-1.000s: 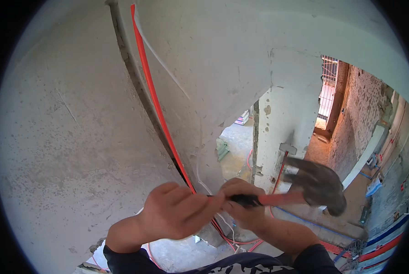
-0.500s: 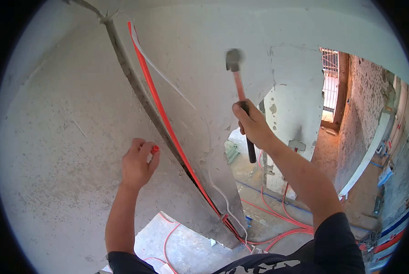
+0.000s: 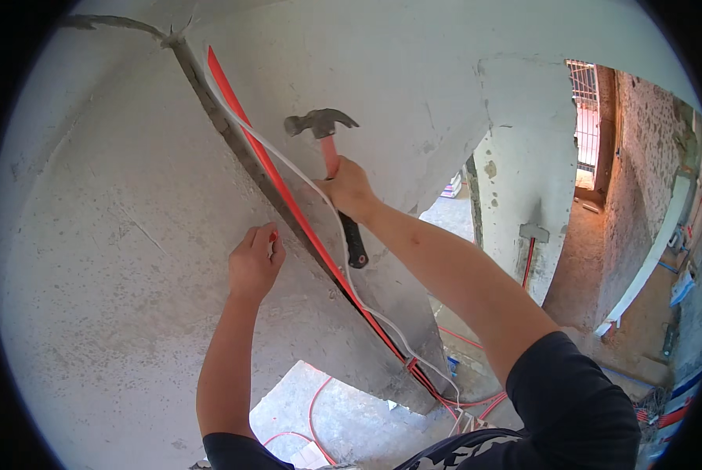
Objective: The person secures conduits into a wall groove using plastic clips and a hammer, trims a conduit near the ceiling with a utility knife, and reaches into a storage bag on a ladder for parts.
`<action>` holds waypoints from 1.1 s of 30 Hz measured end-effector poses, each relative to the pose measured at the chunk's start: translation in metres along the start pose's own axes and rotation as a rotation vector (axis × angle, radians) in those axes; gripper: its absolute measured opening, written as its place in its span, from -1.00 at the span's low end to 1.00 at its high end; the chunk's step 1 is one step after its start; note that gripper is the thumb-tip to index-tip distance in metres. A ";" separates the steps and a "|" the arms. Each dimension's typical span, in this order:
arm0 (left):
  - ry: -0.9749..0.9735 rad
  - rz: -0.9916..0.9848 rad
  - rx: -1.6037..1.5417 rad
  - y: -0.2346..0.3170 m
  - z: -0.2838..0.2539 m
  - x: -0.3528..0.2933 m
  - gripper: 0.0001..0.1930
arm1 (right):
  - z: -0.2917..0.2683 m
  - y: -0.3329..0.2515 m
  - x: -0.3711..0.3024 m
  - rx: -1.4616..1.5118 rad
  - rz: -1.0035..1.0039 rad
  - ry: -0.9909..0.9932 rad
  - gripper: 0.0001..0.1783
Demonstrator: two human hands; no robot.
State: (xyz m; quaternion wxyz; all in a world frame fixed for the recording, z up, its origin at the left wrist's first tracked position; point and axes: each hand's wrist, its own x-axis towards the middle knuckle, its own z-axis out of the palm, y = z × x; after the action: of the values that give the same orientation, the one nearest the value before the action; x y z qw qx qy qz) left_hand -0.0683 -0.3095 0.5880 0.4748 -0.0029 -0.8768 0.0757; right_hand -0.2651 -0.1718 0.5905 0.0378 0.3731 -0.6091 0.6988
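Observation:
My right hand [image 3: 347,188] is closed round the handle of a claw hammer [image 3: 320,124], its head raised in front of the wall and its black grip end hanging below the fist. In the pinched fingers of my left hand [image 3: 255,262] sits a small red piece [image 3: 273,236], mostly covered; its exact kind does not show. That hand is by the wall, just left of a long groove [image 3: 210,102] cut slantwise into it. A red conduit [image 3: 284,192] runs along the groove, its upper end standing away from it. A thin white cable [image 3: 300,174] crosses over the conduit and passes near my right hand.
Pale plastered wall [image 3: 147,172] fills the left and middle. More red conduits [image 3: 476,403] lie on the floor below right. A doorway with a barred window [image 3: 584,117] is at the far right. A red pipe [image 3: 529,266] runs down from a recess in the wall piece.
The hammer in my right hand has moved left, closer to the conduit. My left hand has shifted slightly right with the red piece. The white cable now lies across the conduit.

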 end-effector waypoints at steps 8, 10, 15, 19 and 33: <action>0.007 0.033 0.243 -0.020 0.008 0.029 -0.73 | 0.073 0.007 0.013 -0.053 0.080 0.052 -0.45; 0.005 0.030 0.268 -0.023 0.011 0.038 -0.73 | 0.080 0.013 0.016 -0.066 0.113 0.061 -0.44; -0.018 0.052 0.341 -0.025 0.019 0.056 -0.74 | 0.088 0.028 0.019 -0.013 0.139 0.061 -0.42; -0.043 0.106 0.450 -0.027 0.025 0.058 -0.80 | 0.089 0.031 0.019 -0.135 0.024 0.106 -0.47; -0.215 -0.124 0.562 -0.017 0.032 0.076 -0.90 | 0.085 0.034 0.022 -0.170 -0.005 0.039 -0.44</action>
State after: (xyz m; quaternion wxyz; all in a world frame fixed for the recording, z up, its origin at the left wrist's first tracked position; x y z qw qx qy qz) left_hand -0.1354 -0.3250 0.6366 0.3652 0.1901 -0.8652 0.2862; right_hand -0.2584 -0.2640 0.5732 0.0828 0.3563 -0.6644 0.6518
